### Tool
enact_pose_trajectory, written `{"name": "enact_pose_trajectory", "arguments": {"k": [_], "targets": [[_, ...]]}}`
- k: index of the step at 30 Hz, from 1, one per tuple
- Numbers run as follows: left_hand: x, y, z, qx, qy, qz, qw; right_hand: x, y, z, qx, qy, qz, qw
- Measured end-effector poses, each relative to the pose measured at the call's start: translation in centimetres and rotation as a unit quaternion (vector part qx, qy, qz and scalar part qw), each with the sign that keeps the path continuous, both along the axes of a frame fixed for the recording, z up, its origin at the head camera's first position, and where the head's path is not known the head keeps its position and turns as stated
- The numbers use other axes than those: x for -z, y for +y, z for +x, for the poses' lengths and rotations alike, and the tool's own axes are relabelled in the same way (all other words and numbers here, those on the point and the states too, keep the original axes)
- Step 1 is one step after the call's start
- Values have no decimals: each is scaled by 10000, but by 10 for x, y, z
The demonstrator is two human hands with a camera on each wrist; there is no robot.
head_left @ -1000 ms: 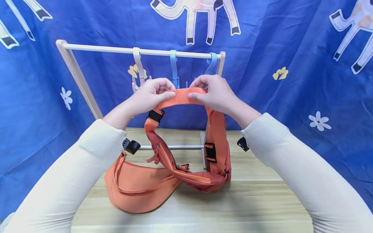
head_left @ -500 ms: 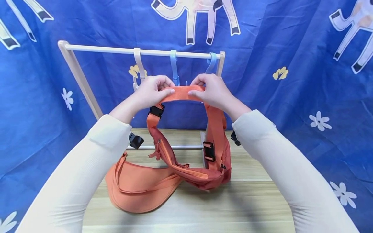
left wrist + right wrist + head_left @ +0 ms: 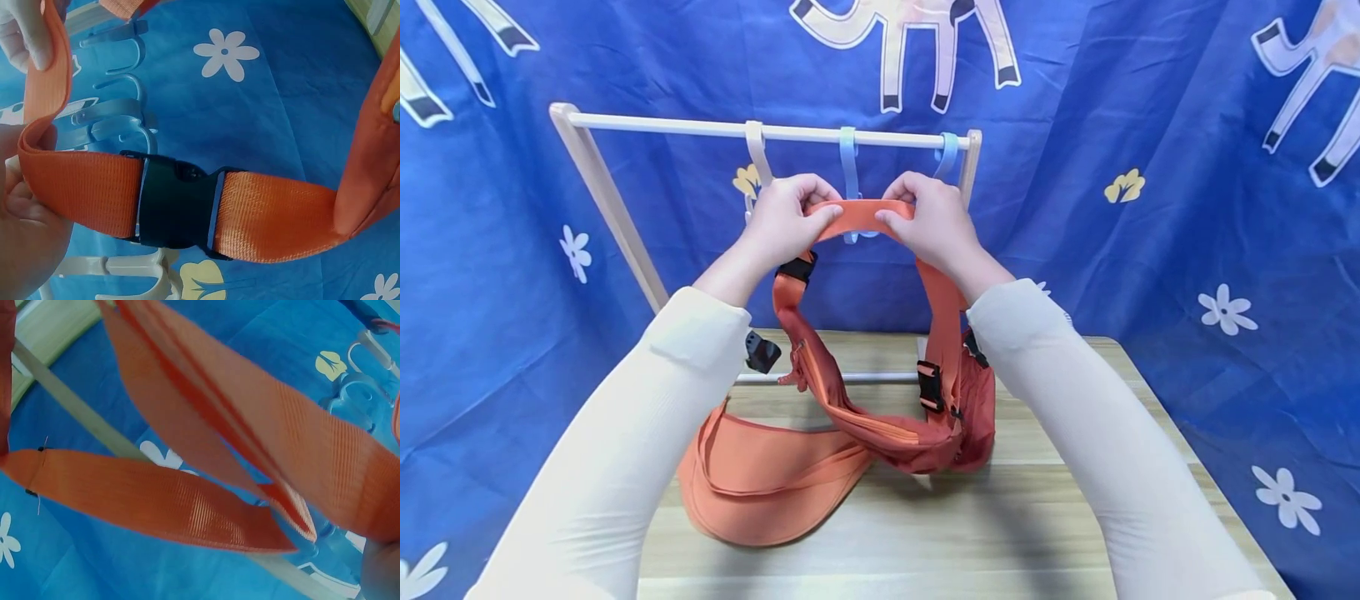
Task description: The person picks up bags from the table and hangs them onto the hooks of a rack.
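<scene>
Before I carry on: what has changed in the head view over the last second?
The left hand and right hand moved up and slightly left in the picture, carrying the orange webbing strap and its red fabric bag along. Both keep pinching the strap. The orange fabric visor and wooden-framed rack stayed put.

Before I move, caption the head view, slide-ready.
Left hand and right hand hold the orange strap of a red bag near a rack.

The left hand (image 3: 782,221) and right hand (image 3: 934,223) are rising toward the upper centre of the frame, carrying the strap (image 3: 859,216) higher; the blue hook's (image 3: 851,237) lower end is now showing beneath it. The bag (image 3: 891,433) is lifting slightly too.
</scene>
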State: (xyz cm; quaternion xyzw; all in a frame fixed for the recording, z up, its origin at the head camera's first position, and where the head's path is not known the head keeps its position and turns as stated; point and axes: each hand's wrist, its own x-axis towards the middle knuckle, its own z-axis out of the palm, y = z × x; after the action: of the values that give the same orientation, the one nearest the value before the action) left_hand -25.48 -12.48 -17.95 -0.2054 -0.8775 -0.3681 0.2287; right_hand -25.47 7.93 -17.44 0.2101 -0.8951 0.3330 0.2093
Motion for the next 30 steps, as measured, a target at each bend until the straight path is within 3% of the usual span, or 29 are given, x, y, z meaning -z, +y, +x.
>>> {"name": "enact_pose_trajectory", "arguments": {"k": [8,15,22,30], "targets": [[2,3,-4,-444,267,283,9983,4,-14,-3,559,203,-184,9981],[3,5,-4,-832,280,597,9943,9,-23,-5,658,253,-456,9965],[10,4,-5,-834,218,686,9939,15,-27,-3,795,205,-421,9957],[25,3,-9,-532,191,884,9945,33,-29,-5,796,394,-347,9954]]}}
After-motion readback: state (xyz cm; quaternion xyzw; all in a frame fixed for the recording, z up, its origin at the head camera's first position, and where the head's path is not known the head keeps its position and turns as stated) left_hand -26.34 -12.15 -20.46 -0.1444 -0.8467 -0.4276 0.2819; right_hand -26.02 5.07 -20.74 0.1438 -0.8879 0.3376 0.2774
